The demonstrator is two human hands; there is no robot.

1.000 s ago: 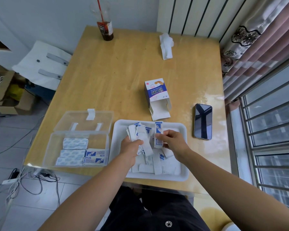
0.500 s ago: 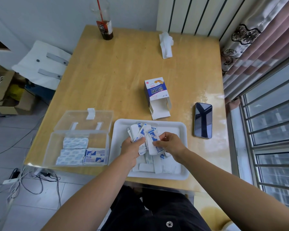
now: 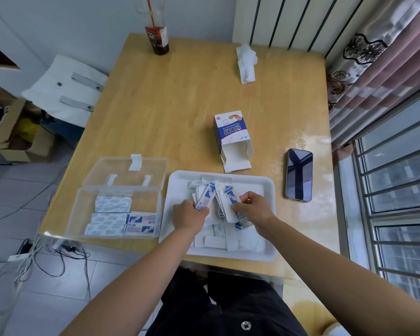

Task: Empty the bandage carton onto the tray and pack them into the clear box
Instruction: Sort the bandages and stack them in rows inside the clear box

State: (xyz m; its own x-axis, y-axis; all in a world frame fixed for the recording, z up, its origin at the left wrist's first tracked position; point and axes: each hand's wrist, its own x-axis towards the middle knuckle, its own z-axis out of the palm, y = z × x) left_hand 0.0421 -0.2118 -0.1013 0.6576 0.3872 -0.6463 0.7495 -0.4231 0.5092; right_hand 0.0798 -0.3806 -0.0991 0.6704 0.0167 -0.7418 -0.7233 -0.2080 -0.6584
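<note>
Left grip [image 3: 189,215]: fingers curled round the left bunch [image 3: 205,196], a fan of blue-and-white bandages held upright over the tray's middle.
Right grip [image 3: 252,209]: thumb and fingers pinch the right bunch [image 3: 230,202], a few bandages just beside the left bunch; whether the two bunches touch cannot be told.
Loose bandages [image 3: 218,241]: a heap, mostly white side up, in the tray under and before both grips; a few more lie along its far side.
Tray [image 3: 267,187]: white and shallow, at the near edge of the surface, right of the middle.
Box [image 3: 143,200]: clear, at the near left corner, just beside the tray; its lid [image 3: 126,170] lies open flat toward the far edge.
Packed bandages [image 3: 112,204]: flat stacks inside the box, filling its left and near parts.
Carton [image 3: 230,137]: on its side mid-surface, just beyond the tray, open flaps facing the tray.
Phone [image 3: 298,174]: dark screen up, near the right edge, beside the tray.
Tissue [image 3: 246,61]: crumpled, near the far edge.
Bottle [image 3: 157,37]: upright with a red straw, at the far left corner.
Surface [image 3: 180,93]: light wood.
</note>
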